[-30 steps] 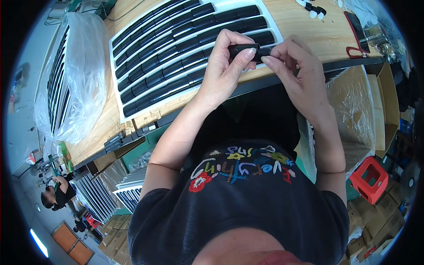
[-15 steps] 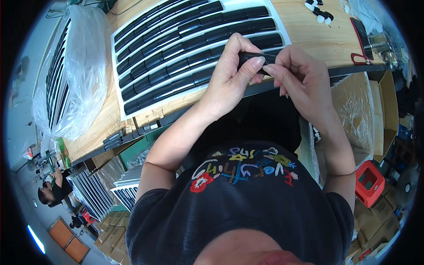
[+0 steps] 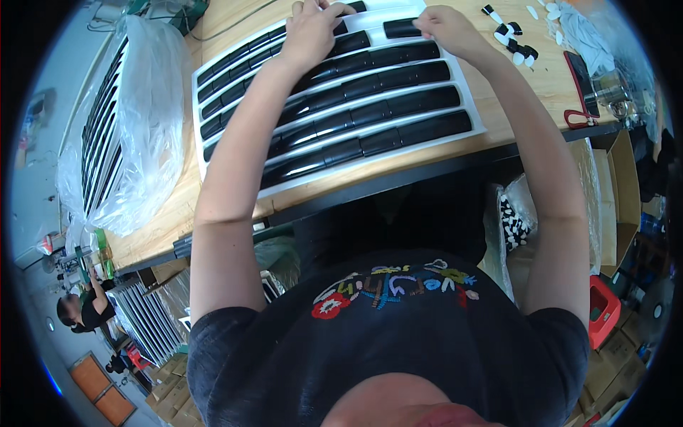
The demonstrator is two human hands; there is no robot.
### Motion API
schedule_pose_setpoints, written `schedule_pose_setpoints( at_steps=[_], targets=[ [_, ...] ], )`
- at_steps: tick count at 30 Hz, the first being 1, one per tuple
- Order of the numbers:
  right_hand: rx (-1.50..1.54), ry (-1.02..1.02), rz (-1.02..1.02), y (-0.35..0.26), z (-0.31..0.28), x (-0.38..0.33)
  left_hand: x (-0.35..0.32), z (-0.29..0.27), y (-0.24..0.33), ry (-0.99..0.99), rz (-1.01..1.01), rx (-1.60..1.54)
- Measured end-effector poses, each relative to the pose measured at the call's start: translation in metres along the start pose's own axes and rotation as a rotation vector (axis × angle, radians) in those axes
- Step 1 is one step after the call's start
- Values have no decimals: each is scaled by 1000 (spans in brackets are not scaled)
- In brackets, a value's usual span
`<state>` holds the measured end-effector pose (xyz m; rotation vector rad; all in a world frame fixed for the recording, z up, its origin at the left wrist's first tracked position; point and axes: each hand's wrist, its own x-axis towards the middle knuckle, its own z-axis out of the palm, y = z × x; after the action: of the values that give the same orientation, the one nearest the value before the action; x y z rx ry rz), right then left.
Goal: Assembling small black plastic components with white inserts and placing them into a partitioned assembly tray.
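Well to the left of both hands, a second grille wrapped in clear plastic film (image 3: 117, 135) lies on the wooden workbench (image 3: 163, 213), out of the way of the work. The left hand (image 3: 313, 28) rests at the far edge of the white grille panel (image 3: 341, 107), fingers curled down onto the top row near a black slat insert; whether it pinches anything cannot be told, since the fingertips are hidden by the hand itself. The panel lies flat on the bench directly under and between the two hands, its long rows running left to right and already filled with black inserts. Just to the right, the right hand (image 3: 445, 28) presses its fingertips onto the end of a short black insert (image 3: 402, 28) sitting in the top row; the hands are apart, one at each side of that piece. To seat it well, the person probably needs even pressure from both ends, keeping the piece square in its slot so the clips catch without bending. Further right of the right hand, small black and white clips (image 3: 516, 39) lie scattered near red-handled scissors (image 3: 580, 85).
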<state>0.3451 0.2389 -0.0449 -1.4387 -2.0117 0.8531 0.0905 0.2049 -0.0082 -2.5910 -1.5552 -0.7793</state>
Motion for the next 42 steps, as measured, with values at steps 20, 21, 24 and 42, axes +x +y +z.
schedule_pose_setpoints(
  at_steps=[20, 21, 24, 42],
  targets=[
    [-405, 240, 330, 149, -138, -82, -61, -2, 49, -34, -169, -943],
    [-462, 268, 294, 140, -141, -93, -68, -6, 63, -77, -266, -1169],
    [-553, 262, 238, 96, -130, -122, -84, -8, 89, -81, -453, -1474],
    [205, -90, -103, -107, -15, -170, -116, -4, 115, 45, -437, -1647]
  ],
)
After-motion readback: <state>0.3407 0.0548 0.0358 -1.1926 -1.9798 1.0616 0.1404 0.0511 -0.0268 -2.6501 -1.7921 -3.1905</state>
